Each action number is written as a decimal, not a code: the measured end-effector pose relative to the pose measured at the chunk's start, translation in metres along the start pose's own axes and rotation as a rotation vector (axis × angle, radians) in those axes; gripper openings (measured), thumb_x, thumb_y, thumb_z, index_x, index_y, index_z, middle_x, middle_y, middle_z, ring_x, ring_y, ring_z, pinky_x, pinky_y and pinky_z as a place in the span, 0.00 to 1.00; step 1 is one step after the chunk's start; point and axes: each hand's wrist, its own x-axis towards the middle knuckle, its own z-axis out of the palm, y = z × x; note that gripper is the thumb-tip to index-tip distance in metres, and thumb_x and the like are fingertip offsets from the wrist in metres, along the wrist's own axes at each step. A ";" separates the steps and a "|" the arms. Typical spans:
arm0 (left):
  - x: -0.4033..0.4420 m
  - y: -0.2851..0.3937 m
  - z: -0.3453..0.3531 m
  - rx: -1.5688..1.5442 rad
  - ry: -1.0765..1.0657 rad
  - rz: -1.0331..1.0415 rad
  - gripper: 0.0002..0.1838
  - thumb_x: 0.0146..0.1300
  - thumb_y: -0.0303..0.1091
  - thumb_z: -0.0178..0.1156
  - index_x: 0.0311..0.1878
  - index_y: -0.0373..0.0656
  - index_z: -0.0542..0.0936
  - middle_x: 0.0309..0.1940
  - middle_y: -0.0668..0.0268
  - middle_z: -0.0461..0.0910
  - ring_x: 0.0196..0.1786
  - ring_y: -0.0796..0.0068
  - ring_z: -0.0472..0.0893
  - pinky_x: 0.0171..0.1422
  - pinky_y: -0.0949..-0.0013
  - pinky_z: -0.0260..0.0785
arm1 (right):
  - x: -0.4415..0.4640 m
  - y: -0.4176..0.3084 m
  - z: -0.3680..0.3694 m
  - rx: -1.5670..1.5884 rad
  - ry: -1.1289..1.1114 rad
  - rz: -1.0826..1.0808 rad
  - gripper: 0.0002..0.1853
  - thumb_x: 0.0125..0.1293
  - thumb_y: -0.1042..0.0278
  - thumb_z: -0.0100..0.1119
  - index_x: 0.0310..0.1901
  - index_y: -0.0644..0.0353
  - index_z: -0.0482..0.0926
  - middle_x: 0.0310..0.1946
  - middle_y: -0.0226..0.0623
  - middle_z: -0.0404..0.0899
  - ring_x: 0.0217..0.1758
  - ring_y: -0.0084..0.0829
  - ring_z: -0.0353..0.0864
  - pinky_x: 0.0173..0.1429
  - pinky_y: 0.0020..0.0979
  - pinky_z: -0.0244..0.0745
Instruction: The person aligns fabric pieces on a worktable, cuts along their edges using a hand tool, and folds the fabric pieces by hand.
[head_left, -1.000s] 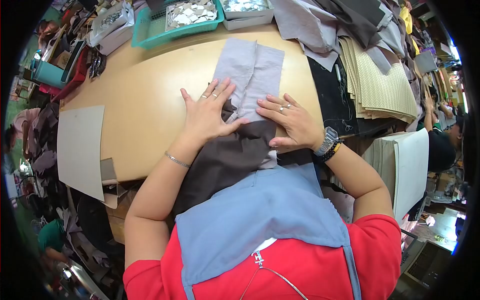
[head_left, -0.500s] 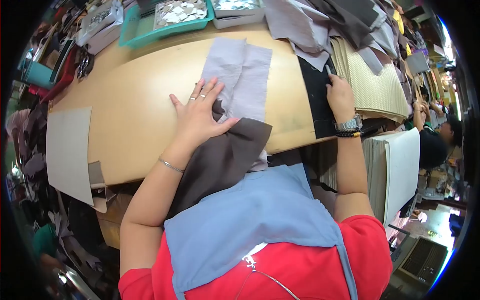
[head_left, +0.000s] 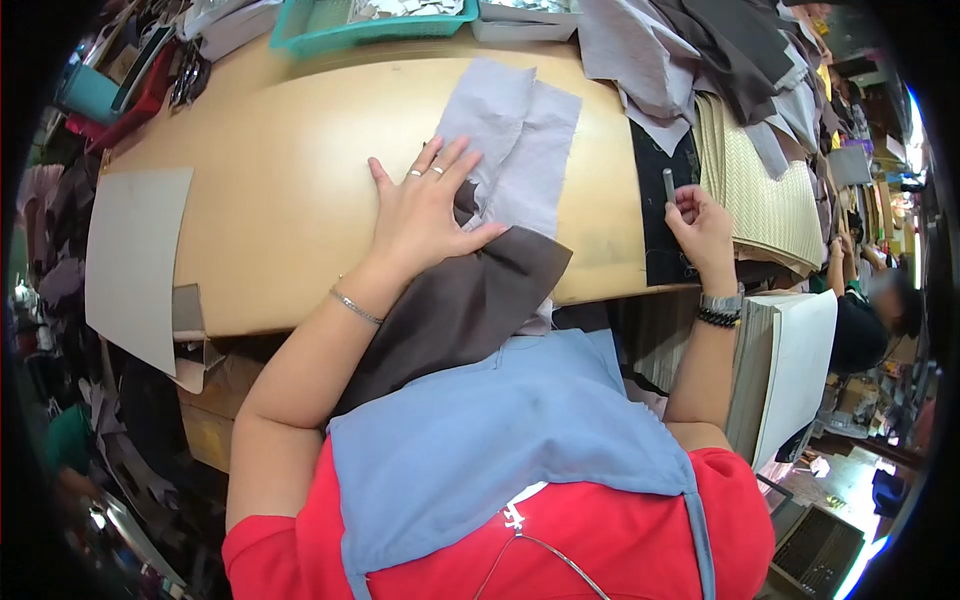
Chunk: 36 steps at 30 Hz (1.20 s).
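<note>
My left hand (head_left: 425, 215) lies with fingers spread over the edge of the cloth on the table. Under and beyond its fingers is a light grey-lilac fabric piece (head_left: 540, 150) with a fold along it. Dark brown fabric (head_left: 470, 300) runs from below my palm over the table edge toward my lap. My right hand (head_left: 703, 235) is closed in a pinch around the lower end of a slim grey pen-like stick (head_left: 669, 185), above a black strip (head_left: 655, 235) on the table. Whether the stick touches the strip, I cannot tell.
A teal tray (head_left: 375, 35) of small pale pieces stands at the back, beside a white box (head_left: 525, 25). Grey and brown fabrics (head_left: 660, 70) are heaped at back right, over woven-pattern cream sheets (head_left: 765, 190). A grey board (head_left: 140, 260) lies at left. A person (head_left: 865, 315) sits far right.
My right hand has drawn back toward me with the grey stick, which now shows more fully. My left hand stays spread on the cloth. The whole view has shifted somewhat.
</note>
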 end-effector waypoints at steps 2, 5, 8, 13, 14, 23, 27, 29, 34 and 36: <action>-0.001 0.000 0.000 -0.002 -0.008 -0.003 0.48 0.49 0.69 0.68 0.71 0.55 0.71 0.76 0.72 0.63 0.79 0.61 0.58 0.66 0.11 0.38 | 0.000 -0.019 0.020 0.379 -0.004 -0.089 0.11 0.68 0.73 0.62 0.49 0.65 0.77 0.35 0.35 0.85 0.33 0.19 0.82 0.39 0.23 0.78; 0.000 -0.001 0.001 0.005 0.001 0.004 0.48 0.49 0.68 0.68 0.71 0.55 0.70 0.76 0.72 0.63 0.79 0.61 0.58 0.66 0.11 0.38 | -0.005 -0.087 0.044 0.973 -0.065 -0.096 0.13 0.74 0.77 0.55 0.57 0.67 0.71 0.45 0.44 0.84 0.44 0.26 0.85 0.50 0.26 0.82; -0.001 0.000 0.002 -0.011 0.053 0.016 0.47 0.48 0.70 0.67 0.68 0.52 0.73 0.75 0.69 0.65 0.78 0.61 0.61 0.66 0.12 0.39 | -0.002 -0.110 0.075 1.054 -0.260 -0.193 0.12 0.74 0.75 0.56 0.55 0.67 0.75 0.48 0.44 0.84 0.49 0.28 0.86 0.54 0.29 0.82; -0.001 0.000 0.002 -0.006 0.041 0.007 0.47 0.48 0.69 0.67 0.69 0.53 0.72 0.75 0.69 0.65 0.78 0.62 0.60 0.67 0.12 0.39 | 0.009 -0.109 0.115 0.935 -0.268 -0.266 0.11 0.74 0.72 0.58 0.54 0.66 0.76 0.45 0.39 0.85 0.45 0.23 0.85 0.52 0.26 0.81; -0.001 0.000 0.002 -0.005 0.039 0.010 0.47 0.48 0.69 0.67 0.69 0.53 0.72 0.75 0.69 0.65 0.78 0.62 0.60 0.67 0.12 0.39 | 0.011 -0.106 0.118 0.932 -0.235 -0.257 0.11 0.74 0.72 0.58 0.53 0.65 0.75 0.44 0.38 0.85 0.45 0.23 0.85 0.51 0.26 0.81; -0.001 0.000 0.002 0.004 0.005 -0.009 0.46 0.48 0.64 0.70 0.71 0.58 0.70 0.76 0.74 0.63 0.80 0.64 0.57 0.67 0.13 0.37 | -0.001 -0.106 0.128 0.993 -0.174 -0.366 0.11 0.70 0.76 0.61 0.51 0.64 0.74 0.40 0.36 0.85 0.44 0.23 0.86 0.46 0.25 0.83; 0.000 0.002 -0.001 -0.002 -0.008 -0.020 0.46 0.48 0.63 0.71 0.71 0.58 0.71 0.76 0.73 0.63 0.80 0.64 0.57 0.67 0.13 0.38 | -0.007 -0.113 0.141 0.925 -0.148 -0.506 0.11 0.69 0.77 0.61 0.51 0.63 0.73 0.38 0.33 0.84 0.39 0.23 0.86 0.43 0.25 0.83; 0.000 0.003 -0.003 -0.001 -0.016 -0.024 0.46 0.48 0.63 0.71 0.71 0.57 0.71 0.76 0.73 0.63 0.80 0.64 0.57 0.67 0.13 0.38 | -0.008 -0.113 0.142 0.884 -0.146 -0.525 0.11 0.69 0.78 0.61 0.50 0.63 0.72 0.38 0.33 0.83 0.38 0.22 0.86 0.41 0.24 0.82; 0.000 0.002 -0.001 -0.004 0.000 -0.016 0.46 0.47 0.63 0.71 0.71 0.57 0.71 0.76 0.73 0.63 0.80 0.65 0.57 0.67 0.13 0.38 | -0.012 -0.111 0.138 0.867 -0.194 -0.489 0.10 0.69 0.78 0.62 0.48 0.62 0.72 0.35 0.31 0.82 0.32 0.20 0.84 0.36 0.25 0.80; 0.000 0.002 -0.001 -0.001 0.003 -0.015 0.46 0.48 0.63 0.71 0.71 0.57 0.71 0.76 0.74 0.63 0.80 0.65 0.57 0.67 0.13 0.38 | -0.012 -0.111 0.137 0.838 -0.223 -0.493 0.11 0.68 0.78 0.62 0.48 0.62 0.71 0.35 0.31 0.82 0.31 0.19 0.83 0.35 0.26 0.79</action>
